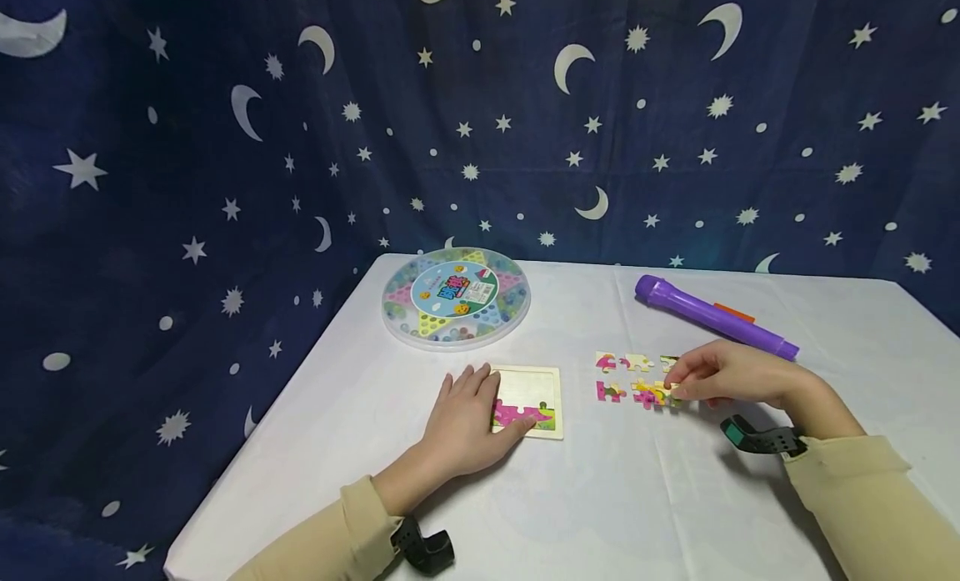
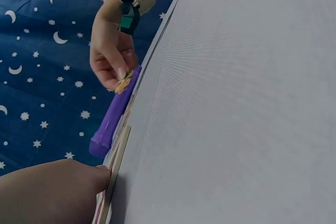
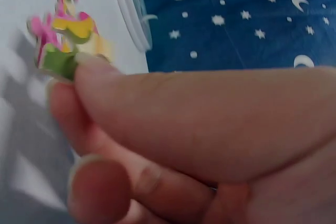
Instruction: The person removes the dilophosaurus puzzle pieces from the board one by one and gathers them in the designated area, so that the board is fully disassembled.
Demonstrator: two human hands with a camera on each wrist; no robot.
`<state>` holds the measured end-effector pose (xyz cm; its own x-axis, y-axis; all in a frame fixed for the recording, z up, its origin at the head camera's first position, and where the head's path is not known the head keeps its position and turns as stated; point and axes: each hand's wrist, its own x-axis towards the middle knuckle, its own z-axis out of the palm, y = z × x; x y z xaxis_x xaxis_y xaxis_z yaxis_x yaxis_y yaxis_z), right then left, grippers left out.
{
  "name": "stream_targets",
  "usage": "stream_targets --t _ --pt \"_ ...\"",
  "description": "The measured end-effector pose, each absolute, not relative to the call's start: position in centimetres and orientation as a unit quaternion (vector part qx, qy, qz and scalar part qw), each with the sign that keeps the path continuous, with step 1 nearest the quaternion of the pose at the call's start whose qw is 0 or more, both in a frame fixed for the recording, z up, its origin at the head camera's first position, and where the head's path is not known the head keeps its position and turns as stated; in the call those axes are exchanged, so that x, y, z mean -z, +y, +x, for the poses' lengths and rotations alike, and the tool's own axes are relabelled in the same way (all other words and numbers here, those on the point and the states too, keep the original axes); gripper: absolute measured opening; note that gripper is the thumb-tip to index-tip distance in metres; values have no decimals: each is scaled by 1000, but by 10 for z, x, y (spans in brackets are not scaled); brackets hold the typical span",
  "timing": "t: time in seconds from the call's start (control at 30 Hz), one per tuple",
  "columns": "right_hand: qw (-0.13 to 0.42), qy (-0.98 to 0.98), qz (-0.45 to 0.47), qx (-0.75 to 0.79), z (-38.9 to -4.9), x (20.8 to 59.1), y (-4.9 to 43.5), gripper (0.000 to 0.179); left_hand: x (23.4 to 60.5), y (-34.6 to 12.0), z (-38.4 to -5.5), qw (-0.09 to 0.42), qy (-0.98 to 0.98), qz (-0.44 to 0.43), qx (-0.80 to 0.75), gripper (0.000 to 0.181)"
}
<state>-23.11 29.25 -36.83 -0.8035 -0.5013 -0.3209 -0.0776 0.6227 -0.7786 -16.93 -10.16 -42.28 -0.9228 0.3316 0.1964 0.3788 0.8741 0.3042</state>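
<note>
A small wooden puzzle tray [image 1: 527,378] lies on the table with pink and green pieces fitted along its near side. My left hand [image 1: 468,418] rests over its left part, fingers straight and thumb across the near edge; the hand covers that part. To the right, my right hand [image 1: 731,377] pinches a puzzle piece [image 3: 60,62] between thumb and fingertips; green shows beside the thumb. The pinched piece appears yellow in the left wrist view. Loose puzzle pieces lie by this hand, among them a pink one [image 1: 606,362], a pale yellow one [image 1: 637,363] and a pink-green one [image 1: 609,392].
A round clear-lidded board game box [image 1: 456,299] sits at the back left of the white table [image 1: 570,498]. Behind the right hand lies a purple microphone-shaped tube [image 1: 712,316], with an orange strip [image 1: 734,313] beside it. A starry blue curtain [image 1: 525,189] hangs behind.
</note>
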Motion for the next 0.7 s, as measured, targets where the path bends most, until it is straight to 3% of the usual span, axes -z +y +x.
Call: stream_targets --t 0.47,0.7 --pt "282 859 -133 405 -234 377 317 28 418 -124 -182 16 -958 -209 196 109" --pt "272 869 -127 394 -235 380 317 25 414 -133 -187 2 -952 -241 190 105"
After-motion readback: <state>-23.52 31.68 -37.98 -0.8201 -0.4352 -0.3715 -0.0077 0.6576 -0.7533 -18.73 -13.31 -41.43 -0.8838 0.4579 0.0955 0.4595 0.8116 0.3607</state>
